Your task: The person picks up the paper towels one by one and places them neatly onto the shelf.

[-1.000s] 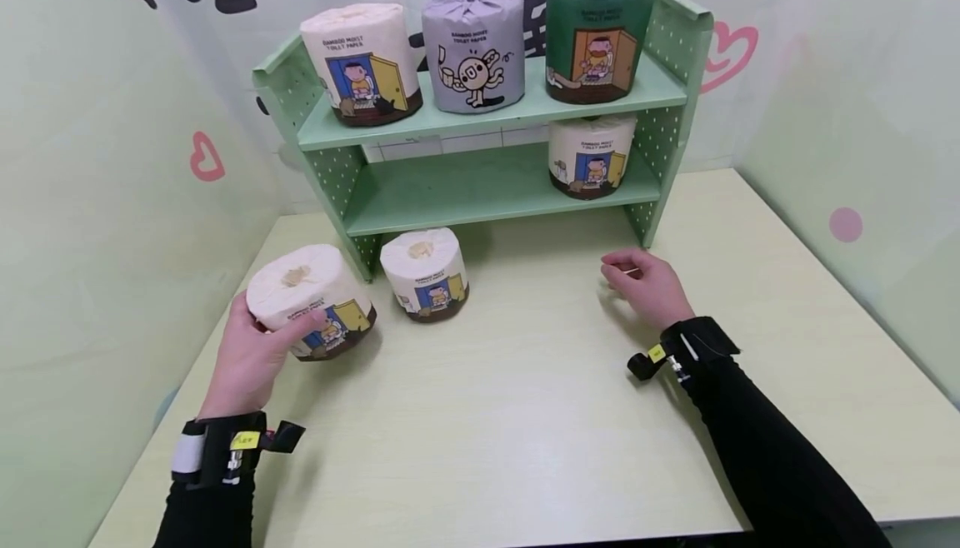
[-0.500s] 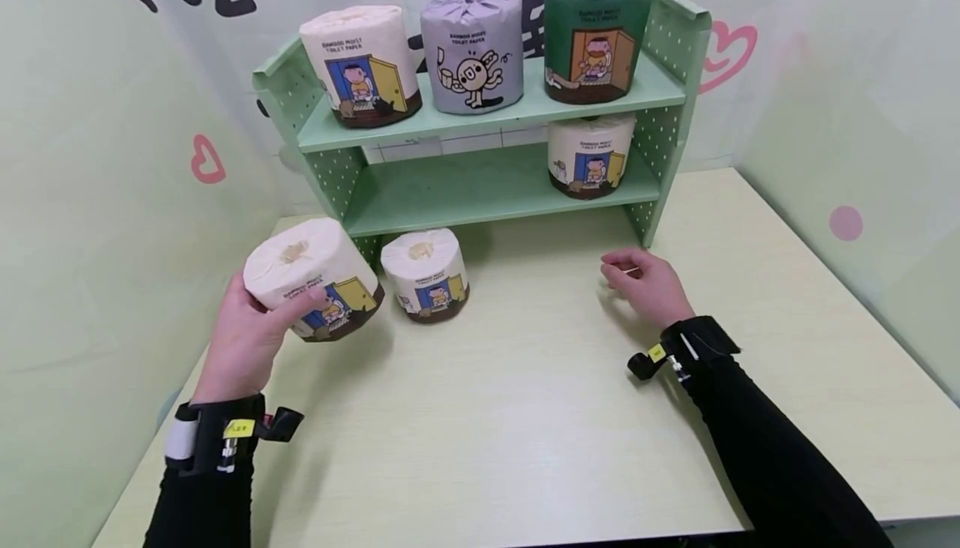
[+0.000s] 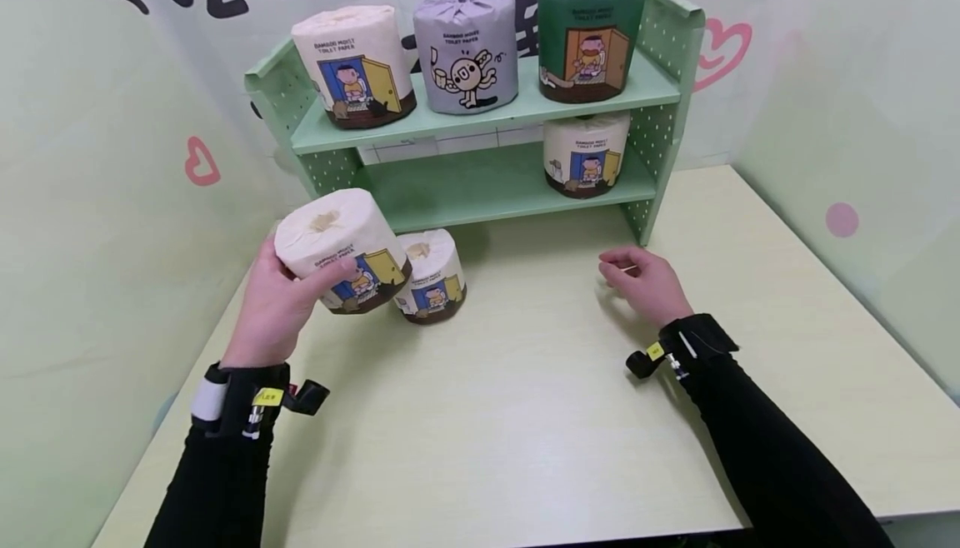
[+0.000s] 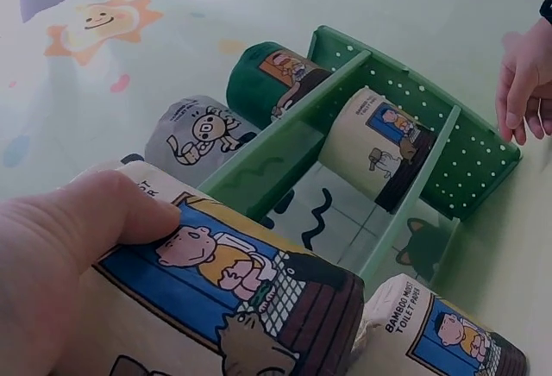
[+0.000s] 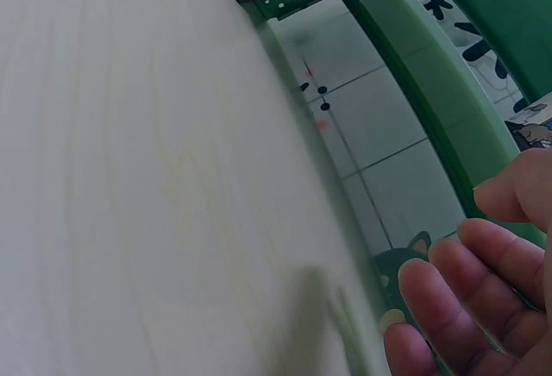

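Note:
My left hand (image 3: 272, 308) grips a white wrapped toilet roll (image 3: 335, 230) with a cartoon blue-door print and a brown base band. The thumb lies across the printed front, and the roll is tilted, raised above the table. Just behind it, partly covered in the head view, a similar toilet roll (image 3: 437, 277) stands on the table by the shelf's left end. In the left wrist view the held roll (image 4: 228, 285) fills the foreground. At the shelf's right foot, my right hand (image 3: 647, 286) rests with loosely curled fingers and nothing in it.
A green two-tier shelf (image 3: 465, 188) stands at the back of the table (image 3: 525, 415). On its top board are a white roll (image 3: 354, 65), a lavender roll (image 3: 467, 52) and a green roll (image 3: 592, 36). One white roll (image 3: 587, 155) sits at the lower board's right end.
My left hand has lifted the toilet roll from near the table, up and then rightward toward the shelf's left end. My right hand has stayed in place.

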The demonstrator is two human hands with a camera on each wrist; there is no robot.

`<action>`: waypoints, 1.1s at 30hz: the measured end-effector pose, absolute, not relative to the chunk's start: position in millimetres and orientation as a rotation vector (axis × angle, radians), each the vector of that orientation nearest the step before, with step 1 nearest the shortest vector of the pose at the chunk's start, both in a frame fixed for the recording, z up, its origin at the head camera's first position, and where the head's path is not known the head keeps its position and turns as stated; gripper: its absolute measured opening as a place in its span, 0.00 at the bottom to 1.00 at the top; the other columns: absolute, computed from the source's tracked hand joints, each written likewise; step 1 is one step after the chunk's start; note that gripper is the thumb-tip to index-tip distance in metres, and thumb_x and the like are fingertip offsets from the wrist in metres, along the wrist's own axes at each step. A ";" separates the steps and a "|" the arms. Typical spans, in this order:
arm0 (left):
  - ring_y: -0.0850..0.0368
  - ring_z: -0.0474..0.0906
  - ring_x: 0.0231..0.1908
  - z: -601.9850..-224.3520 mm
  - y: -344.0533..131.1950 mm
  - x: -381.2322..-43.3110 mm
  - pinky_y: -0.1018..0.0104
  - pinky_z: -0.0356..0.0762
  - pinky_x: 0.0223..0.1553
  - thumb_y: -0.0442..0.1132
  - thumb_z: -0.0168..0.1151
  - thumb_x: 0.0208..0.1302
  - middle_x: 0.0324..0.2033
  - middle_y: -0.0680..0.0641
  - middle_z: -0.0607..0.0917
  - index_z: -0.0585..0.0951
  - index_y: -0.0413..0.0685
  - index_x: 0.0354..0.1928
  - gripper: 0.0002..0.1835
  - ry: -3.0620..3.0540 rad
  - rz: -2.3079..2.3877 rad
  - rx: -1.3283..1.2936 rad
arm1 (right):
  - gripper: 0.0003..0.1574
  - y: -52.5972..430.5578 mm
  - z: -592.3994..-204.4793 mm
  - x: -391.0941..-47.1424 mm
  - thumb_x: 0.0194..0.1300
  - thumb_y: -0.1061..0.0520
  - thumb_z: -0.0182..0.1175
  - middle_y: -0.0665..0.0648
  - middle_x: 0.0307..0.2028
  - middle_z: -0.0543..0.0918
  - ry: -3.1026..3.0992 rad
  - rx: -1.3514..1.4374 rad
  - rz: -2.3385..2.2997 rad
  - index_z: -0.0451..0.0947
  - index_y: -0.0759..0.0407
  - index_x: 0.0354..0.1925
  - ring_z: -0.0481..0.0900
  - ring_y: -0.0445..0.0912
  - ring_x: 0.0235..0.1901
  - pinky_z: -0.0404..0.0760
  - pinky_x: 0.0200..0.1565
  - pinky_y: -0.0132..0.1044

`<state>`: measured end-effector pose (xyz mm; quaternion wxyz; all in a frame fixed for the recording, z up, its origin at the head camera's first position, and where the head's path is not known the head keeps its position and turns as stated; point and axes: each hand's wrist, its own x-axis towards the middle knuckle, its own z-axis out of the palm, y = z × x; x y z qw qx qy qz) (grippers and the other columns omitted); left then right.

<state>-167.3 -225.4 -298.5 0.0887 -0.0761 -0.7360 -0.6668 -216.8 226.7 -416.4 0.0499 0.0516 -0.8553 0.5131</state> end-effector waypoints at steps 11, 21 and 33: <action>0.49 0.71 0.57 -287.9 -199.8 -193.3 0.50 0.70 0.58 0.38 0.76 0.57 0.59 0.45 0.74 0.65 0.54 0.67 0.39 -2.254 -1.971 -0.255 | 0.21 228.0 -417.0 -217.9 0.73 0.49 0.59 0.58 0.41 0.83 -2.607 0.149 1.549 0.78 0.62 0.56 0.79 0.49 0.39 0.74 0.44 0.43; 0.50 0.72 0.56 -276.6 -181.0 -214.9 0.44 0.66 0.61 0.42 0.78 0.55 0.59 0.45 0.74 0.64 0.54 0.67 0.41 -2.308 -1.904 -0.238 | 0.20 228.1 -414.2 -218.1 0.72 0.50 0.60 0.57 0.41 0.83 -2.586 0.149 1.558 0.79 0.61 0.55 0.78 0.47 0.39 0.74 0.45 0.44; 0.54 0.70 0.56 -276.0 -161.4 -240.3 0.49 0.68 0.60 0.49 0.79 0.52 0.61 0.46 0.70 0.56 0.51 0.68 0.49 -2.416 -1.797 -0.168 | 0.20 228.5 -416.0 -219.7 0.72 0.50 0.60 0.59 0.42 0.83 -2.586 0.142 1.567 0.79 0.60 0.55 0.79 0.47 0.38 0.74 0.44 0.44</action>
